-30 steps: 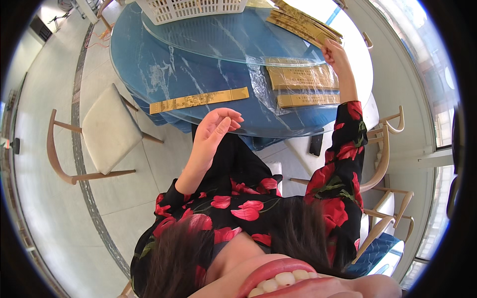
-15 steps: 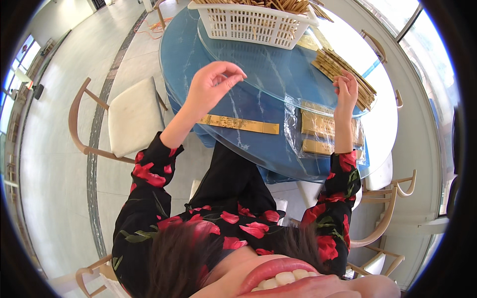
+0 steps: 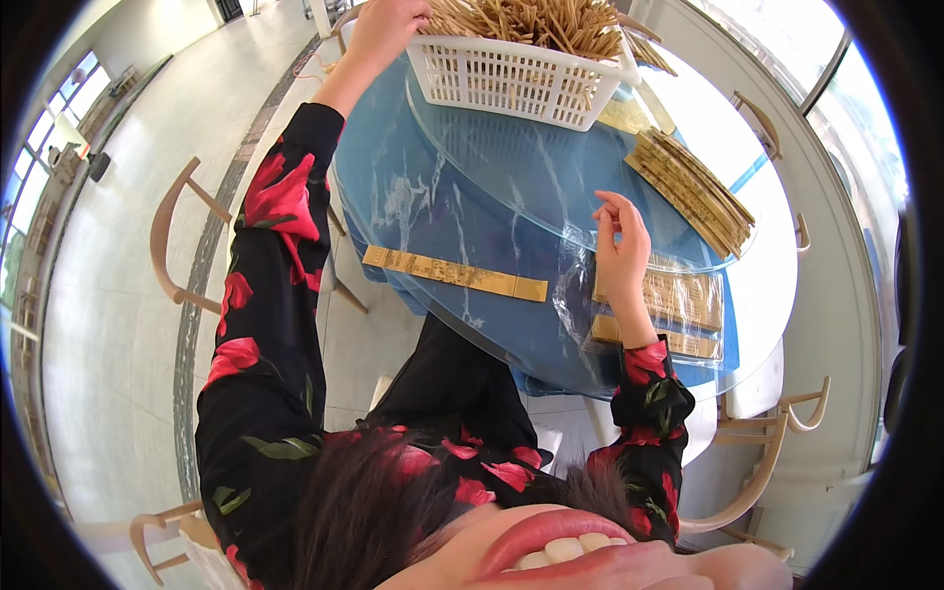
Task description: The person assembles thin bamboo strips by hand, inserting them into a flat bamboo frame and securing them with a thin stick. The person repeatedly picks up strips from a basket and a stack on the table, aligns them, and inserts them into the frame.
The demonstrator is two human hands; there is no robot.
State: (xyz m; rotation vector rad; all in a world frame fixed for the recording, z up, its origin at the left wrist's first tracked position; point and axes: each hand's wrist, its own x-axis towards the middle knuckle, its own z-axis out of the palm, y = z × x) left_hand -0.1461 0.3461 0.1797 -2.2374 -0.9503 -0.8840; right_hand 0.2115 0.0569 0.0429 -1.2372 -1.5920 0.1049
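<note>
Item: our left hand, raised from mid-air a moment ago, now at the white basket of sticks; finger state unclear. Right hand, fingers loosely curled, stays on the clear bag.

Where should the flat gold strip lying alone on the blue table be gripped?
Take the gold strip at its near end, by the table edge, pinching from the person's side. It lies flat, long and thin, apart from the other things, so an end at the edge gives fingers a way under.
</note>
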